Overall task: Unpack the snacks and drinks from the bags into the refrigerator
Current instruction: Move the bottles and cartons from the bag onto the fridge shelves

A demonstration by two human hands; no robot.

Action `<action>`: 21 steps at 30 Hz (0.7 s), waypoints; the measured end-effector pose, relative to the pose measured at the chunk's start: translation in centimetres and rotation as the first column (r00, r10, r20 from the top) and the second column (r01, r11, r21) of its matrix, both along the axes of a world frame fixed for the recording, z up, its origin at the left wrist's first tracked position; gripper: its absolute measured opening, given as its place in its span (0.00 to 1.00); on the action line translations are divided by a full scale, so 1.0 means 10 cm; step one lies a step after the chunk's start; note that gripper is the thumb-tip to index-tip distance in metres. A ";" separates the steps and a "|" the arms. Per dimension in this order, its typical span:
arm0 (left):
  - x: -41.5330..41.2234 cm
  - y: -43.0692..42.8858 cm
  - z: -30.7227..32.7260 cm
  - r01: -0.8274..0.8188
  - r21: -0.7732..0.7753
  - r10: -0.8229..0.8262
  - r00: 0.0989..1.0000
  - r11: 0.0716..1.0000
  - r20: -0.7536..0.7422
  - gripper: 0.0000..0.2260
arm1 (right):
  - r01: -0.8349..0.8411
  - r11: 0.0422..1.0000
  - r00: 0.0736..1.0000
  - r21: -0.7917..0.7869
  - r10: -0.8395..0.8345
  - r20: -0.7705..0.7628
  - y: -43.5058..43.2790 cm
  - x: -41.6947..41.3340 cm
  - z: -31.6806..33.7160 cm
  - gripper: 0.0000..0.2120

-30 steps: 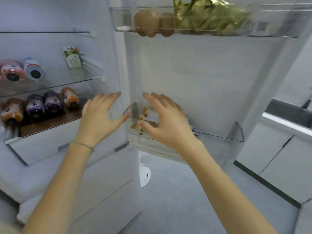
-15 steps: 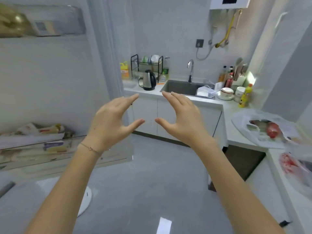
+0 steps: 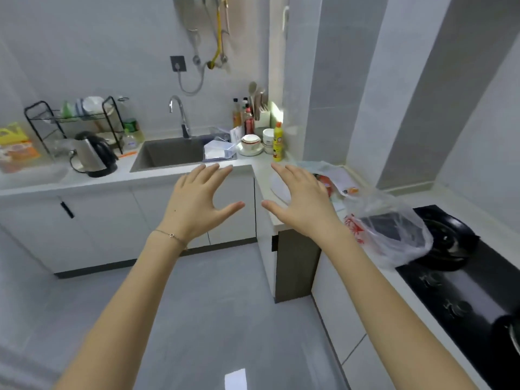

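Both my hands are raised in front of me, fingers spread and holding nothing. My left hand (image 3: 198,202) hovers before the white cabinets below the sink. My right hand (image 3: 302,199) hangs over the corner of the counter, just left of two plastic bags. The nearer clear bag (image 3: 394,237) has red print and something dark inside. The farther clear bag (image 3: 334,178) holds red and orange packets, partly hidden behind my right hand. The refrigerator is out of view.
A grey counter (image 3: 261,170) runs left to right and turns toward me on the right. On it are a sink (image 3: 171,154), a kettle (image 3: 94,154), a dish rack (image 3: 76,119), bottles and bowls (image 3: 250,143). A black hob (image 3: 461,280) lies near right.
My view has swung right, from the open fridge door to the kitchen counter. Both hands stayed spread and empty, and my right hand now reaches the bags.
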State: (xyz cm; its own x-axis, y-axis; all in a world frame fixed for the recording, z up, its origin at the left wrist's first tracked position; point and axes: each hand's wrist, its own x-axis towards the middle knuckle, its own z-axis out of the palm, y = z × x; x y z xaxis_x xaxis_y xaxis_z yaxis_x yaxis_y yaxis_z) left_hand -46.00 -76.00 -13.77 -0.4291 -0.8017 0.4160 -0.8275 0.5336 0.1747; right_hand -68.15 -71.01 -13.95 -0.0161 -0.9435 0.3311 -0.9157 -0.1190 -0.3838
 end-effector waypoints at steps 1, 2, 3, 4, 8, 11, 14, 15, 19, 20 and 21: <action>-0.12 -0.17 -0.02 0.022 0.004 -0.022 1.000 1.000 0.001 0.38 | 0.029 0.999 1.000 0.013 -0.029 0.006 -0.11 -0.10 -0.02 0.36; -0.23 -0.34 -0.04 0.045 0.006 -0.045 0.999 0.999 0.006 0.38 | 0.057 0.998 0.998 0.021 -0.057 0.009 -0.22 -0.20 -0.03 0.36; -0.35 -0.50 -0.05 0.070 0.009 -0.071 0.997 0.997 0.011 0.38 | 0.085 0.996 0.996 0.026 -0.085 0.007 -0.32 -0.30 -0.06 0.36; -0.47 -0.65 -0.07 0.097 0.014 -0.097 0.995 0.995 0.018 0.38 | 0.111 0.993 0.994 0.030 -0.111 0.005 -0.42 -0.40 -0.09 0.36; -0.97 -1.17 -0.19 0.197 0.043 -0.198 0.979 0.980 0.045 0.38 | 0.229 0.971 0.973 0.064 -0.230 0.011 -0.74 -0.86 -0.26 0.36; -1.33 -1.47 -0.32 0.255 0.081 -0.259 0.965 0.964 0.044 0.38 | 0.290 0.954 0.957 0.077 -0.291 0.005 -0.94 -1.20 -0.41 0.35; -1.72 -1.81 -0.48 0.280 0.124 -0.288 0.956 0.952 0.048 0.39 | 0.316 0.943 0.947 0.106 -0.321 0.027 -1.19 -1.57 -0.55 0.35; -1.85 -1.92 -0.54 0.283 0.133 -0.292 0.955 0.950 0.056 0.39 | 0.324 0.939 0.943 0.116 -0.330 0.037 -1.29 -1.69 -0.60 0.35; -2.36 -2.41 -0.74 0.280 0.154 -0.295 0.952 0.948 0.084 0.40 | 0.337 0.929 0.938 0.154 -0.346 0.033 -1.70 -2.19 -0.77 0.36; -2.48 -2.53 -0.78 0.278 0.160 -0.294 0.951 0.947 0.090 0.40 | 0.333 0.930 0.940 0.159 -0.341 0.029 -1.81 -2.31 -0.80 0.36; -2.59 -2.64 -0.81 0.275 0.164 -0.293 0.951 0.947 0.097 0.40 | 0.325 0.930 0.942 0.169 -0.334 0.026 -1.93 -2.42 -0.84 0.35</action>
